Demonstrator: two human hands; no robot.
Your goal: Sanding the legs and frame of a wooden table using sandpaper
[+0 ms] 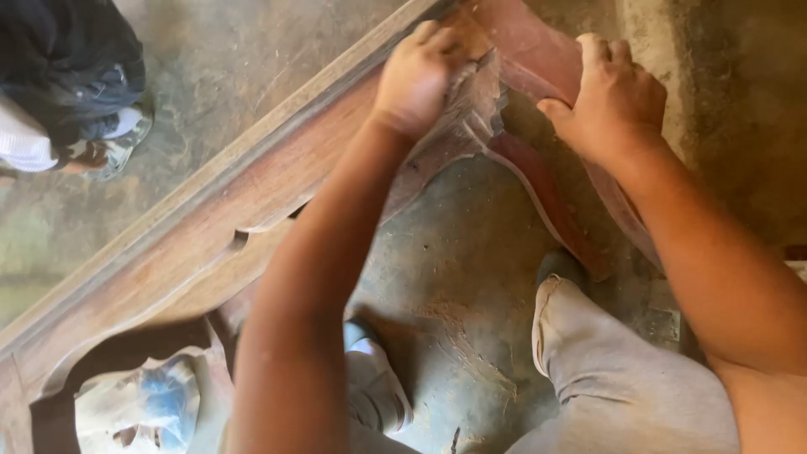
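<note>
Left hand (418, 77) is pressing down fisted, fingers curled together on the carved reddish-brown wooden frame (252, 197); right hand (612, 99), at 3 o'clock of it, is gripping the frame's curved edge.

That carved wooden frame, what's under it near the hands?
Under the carved wooden frame lies a dusty concrete floor with sawdust. The left hand covers the carving it presses; the right hand grips the curved leg.
</note>
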